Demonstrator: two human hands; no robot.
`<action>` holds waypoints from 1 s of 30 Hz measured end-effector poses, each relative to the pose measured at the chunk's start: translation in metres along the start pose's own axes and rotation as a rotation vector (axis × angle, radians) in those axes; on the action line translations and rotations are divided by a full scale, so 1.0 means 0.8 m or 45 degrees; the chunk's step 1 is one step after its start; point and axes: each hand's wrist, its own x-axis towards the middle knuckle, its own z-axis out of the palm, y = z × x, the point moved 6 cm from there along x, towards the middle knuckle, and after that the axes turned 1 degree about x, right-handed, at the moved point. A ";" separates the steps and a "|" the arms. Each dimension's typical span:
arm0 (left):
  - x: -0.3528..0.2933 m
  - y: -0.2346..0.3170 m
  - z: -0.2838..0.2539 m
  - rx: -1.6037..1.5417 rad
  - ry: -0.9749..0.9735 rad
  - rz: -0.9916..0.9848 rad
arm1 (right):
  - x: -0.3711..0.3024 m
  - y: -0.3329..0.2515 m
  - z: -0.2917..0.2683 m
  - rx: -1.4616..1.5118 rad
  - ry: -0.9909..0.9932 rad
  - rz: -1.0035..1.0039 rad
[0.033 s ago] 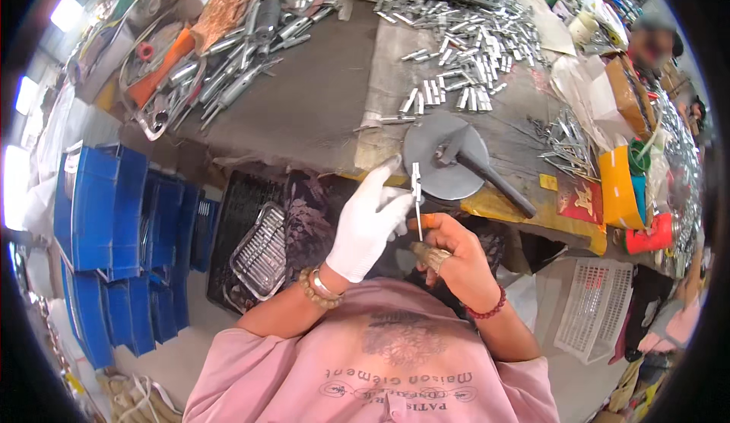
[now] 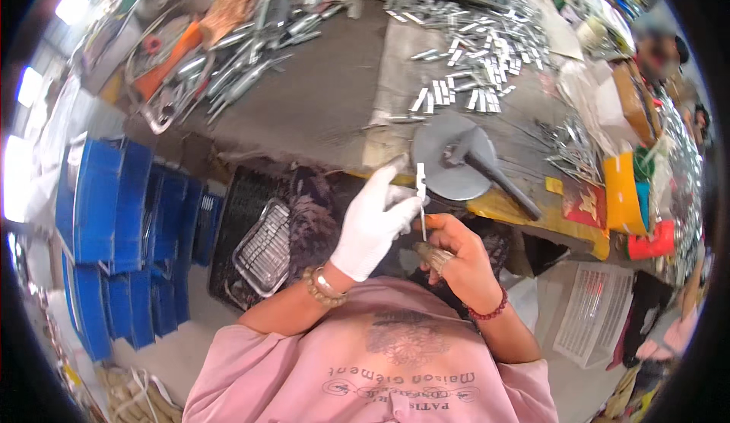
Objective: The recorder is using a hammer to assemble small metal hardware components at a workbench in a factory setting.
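The white-gloved left hand (image 2: pixel 369 225) is pinching a slim, silvery metal piece (image 2: pixel 421 182) near a round grey metal disc (image 2: pixel 445 179); the ungloved right hand (image 2: pixel 462 262) is curling by the piece's thin lower end, its grip unclear!

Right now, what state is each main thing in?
Slim silver metal piece: held by its thin end
Ungloved right hand: grip closed on that end
White-gloved left hand: index extended, thumb near piece, grip unclear
Round grey metal disc: flat on grey-brown workbench
Dark long-handled hammer: lying on disc, handle overhanging
Small silver metal parts: loose, scattered
Blue plastic bins: stacked
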 end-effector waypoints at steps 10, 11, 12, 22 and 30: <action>-0.047 -0.017 -0.185 0.449 0.517 0.276 | 0.008 -0.029 -0.049 -0.583 0.542 -0.692; -0.059 -0.028 -0.228 0.566 0.638 0.172 | 0.015 -0.025 -0.061 -0.463 0.508 -0.601; -0.074 -0.042 -0.275 0.686 0.759 0.063 | 0.022 -0.017 -0.072 -0.339 0.472 -0.509; -0.192 -0.277 -0.513 1.047 0.981 -0.827 | 0.028 -0.009 -0.075 -0.262 0.437 -0.573; -0.190 -0.312 -0.504 1.206 1.058 -0.823 | 0.022 -0.011 -0.071 -0.309 0.441 -0.583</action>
